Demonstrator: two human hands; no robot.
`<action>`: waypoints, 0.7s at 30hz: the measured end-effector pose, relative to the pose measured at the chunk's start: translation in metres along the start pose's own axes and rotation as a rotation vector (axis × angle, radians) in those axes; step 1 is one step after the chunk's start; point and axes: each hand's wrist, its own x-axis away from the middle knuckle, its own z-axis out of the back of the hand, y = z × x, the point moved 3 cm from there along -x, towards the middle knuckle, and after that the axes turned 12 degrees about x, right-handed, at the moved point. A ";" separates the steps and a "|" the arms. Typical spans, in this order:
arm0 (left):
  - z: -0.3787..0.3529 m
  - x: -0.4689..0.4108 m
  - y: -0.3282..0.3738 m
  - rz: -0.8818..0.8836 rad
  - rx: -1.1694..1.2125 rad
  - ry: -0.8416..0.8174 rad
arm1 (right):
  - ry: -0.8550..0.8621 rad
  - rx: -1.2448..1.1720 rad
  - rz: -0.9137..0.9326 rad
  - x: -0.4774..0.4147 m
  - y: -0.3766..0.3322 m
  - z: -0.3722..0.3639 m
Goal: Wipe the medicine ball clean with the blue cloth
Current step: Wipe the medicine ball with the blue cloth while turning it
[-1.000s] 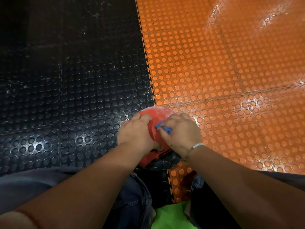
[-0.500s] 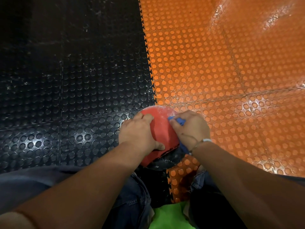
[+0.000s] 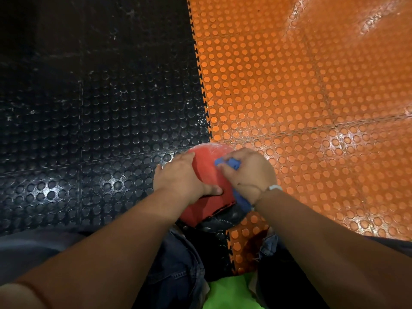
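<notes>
A red and black medicine ball (image 3: pixel 209 172) sits on the floor between my knees, its far top dusted white. My left hand (image 3: pixel 180 181) lies over the ball's left side, thumb hooked across the near red face, holding it steady. My right hand (image 3: pixel 249 175) grips a bunched blue cloth (image 3: pixel 230 163) and presses it on the ball's right side. A tail of the cloth shows below my right wrist. Most of the cloth is hidden under my fingers.
The floor is studded rubber tile, black (image 3: pixel 89 130) on the left and orange (image 3: pixel 312 97) on the right, joined by a jagged seam running up from the ball. My jeans-clad legs (image 3: pixel 178 264) and a green garment (image 3: pixel 229 293) fill the bottom edge.
My right hand with the cloth has slid from the ball's near middle out to its upper right side. My left hand has kept its hold on the left side.
</notes>
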 end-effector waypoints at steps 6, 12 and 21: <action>-0.010 0.004 0.004 -0.044 -0.110 0.021 | 0.078 0.122 0.078 0.013 -0.003 -0.007; -0.013 0.009 -0.001 -0.081 -0.139 0.015 | -0.022 0.241 0.164 0.010 -0.007 0.001; -0.015 0.013 -0.002 -0.114 -0.143 0.046 | -0.003 0.314 0.215 0.019 -0.009 -0.001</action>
